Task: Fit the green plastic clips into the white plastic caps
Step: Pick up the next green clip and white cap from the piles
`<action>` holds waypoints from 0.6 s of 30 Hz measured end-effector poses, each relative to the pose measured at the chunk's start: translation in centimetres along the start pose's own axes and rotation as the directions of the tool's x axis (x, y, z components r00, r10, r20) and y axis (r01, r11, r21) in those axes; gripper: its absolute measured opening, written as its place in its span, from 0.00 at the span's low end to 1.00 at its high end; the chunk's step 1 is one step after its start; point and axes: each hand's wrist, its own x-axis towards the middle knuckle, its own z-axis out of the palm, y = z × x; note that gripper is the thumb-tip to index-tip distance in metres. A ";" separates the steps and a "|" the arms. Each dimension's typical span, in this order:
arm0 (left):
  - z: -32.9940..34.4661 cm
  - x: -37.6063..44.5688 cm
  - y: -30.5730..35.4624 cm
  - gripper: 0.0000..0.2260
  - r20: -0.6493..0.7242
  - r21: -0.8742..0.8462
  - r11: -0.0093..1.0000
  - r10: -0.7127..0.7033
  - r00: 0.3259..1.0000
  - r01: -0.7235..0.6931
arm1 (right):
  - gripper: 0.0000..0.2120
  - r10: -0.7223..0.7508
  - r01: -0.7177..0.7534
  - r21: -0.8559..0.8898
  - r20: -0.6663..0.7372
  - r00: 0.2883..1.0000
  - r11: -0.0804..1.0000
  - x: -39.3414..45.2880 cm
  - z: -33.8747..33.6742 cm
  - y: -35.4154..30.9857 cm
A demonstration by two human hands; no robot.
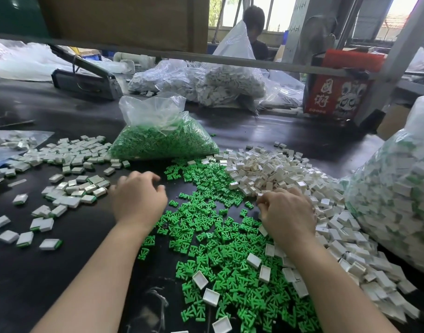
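Head view: my right hand [286,213] is curling over white caps [273,169], grip unclear; left hand [137,198] is hovering, fingers loosely curled, beside green clips [220,248].

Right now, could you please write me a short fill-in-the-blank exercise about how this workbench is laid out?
1. The loose clips spread between the two hands are ____ in colour.
2. The heap of empty white caps lies beside the person's ____ hand.
3. The finished pieces, white with a green edge, lie on the ____ side of the table.
4. Behind the left hand, more green clips sit in a clear plastic ____.

Missing words: green; right; left; bag
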 end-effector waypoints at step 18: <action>1.8 -3.5 5.6 0.06 0.365 -0.715 0.696 0.290 0.884 0.067 | 0.04 -0.058 0.011 0.365 0.118 0.991 0.931 0.4 -0.7 -0.6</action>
